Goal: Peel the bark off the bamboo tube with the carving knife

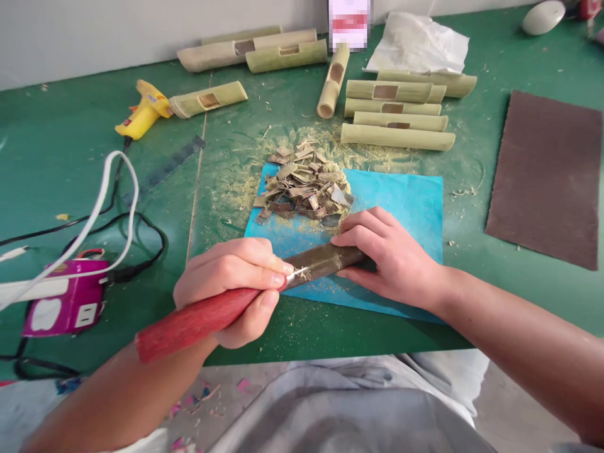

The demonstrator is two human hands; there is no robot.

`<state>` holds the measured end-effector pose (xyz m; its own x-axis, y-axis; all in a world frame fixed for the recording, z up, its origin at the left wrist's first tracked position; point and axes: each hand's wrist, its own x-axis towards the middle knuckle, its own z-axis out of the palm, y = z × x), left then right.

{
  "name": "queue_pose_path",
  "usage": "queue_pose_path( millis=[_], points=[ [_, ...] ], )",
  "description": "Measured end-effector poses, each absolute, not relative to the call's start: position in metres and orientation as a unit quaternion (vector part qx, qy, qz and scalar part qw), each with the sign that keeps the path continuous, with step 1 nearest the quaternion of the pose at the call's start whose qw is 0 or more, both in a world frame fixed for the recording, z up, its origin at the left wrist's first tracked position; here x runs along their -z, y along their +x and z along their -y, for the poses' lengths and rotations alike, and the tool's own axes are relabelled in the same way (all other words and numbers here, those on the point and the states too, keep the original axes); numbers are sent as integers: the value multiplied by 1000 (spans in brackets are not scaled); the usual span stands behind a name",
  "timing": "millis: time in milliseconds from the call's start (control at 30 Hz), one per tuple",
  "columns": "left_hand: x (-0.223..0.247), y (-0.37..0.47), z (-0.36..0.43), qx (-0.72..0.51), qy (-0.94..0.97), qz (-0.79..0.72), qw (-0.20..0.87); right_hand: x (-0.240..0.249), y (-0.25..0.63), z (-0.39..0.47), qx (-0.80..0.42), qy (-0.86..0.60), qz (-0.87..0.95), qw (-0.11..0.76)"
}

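Observation:
My left hand (229, 280) is wrapped round a carving knife (184, 327) with a long red handle. Its small metal tip rests on a dark brown bamboo piece (321, 263), where pale scratches and shavings show. With fingers and thumb, my right hand (384, 255) grips the far right end of that bamboo piece, hiding part of it. Both hands are closed. Beneath them lies a blue sheet (410, 201) on the green table. A heap of brown bamboo chips (302, 182) sits on the sheet's back left part, just beyond the bamboo piece.
Several pale bamboo tubes (399, 135) with cut windows lie at the back. A yellow glue gun (147, 110), a steel ruler (167, 167), and a purple power block (66, 299) with cables stand left. A brown sandpaper sheet (545, 179) lies right; a white mouse (543, 17) sits behind.

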<state>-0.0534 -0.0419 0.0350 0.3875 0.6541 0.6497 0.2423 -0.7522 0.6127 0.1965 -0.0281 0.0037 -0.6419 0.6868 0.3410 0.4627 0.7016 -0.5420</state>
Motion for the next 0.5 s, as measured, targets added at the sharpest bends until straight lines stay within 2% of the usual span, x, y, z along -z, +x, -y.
queue_pose_path(
  millis=[167,333,500],
  points=[
    [-28,-55,43,-507,789,-254,237,-4,196,27,-215,-321,882,269],
    [-18,-60,44,-558,726,-251,314,-5,196,27,-216,-327,878,273],
    [-26,-54,40,-552,747,-246,276,-6,196,27,-223,-332,874,277]
  ],
)
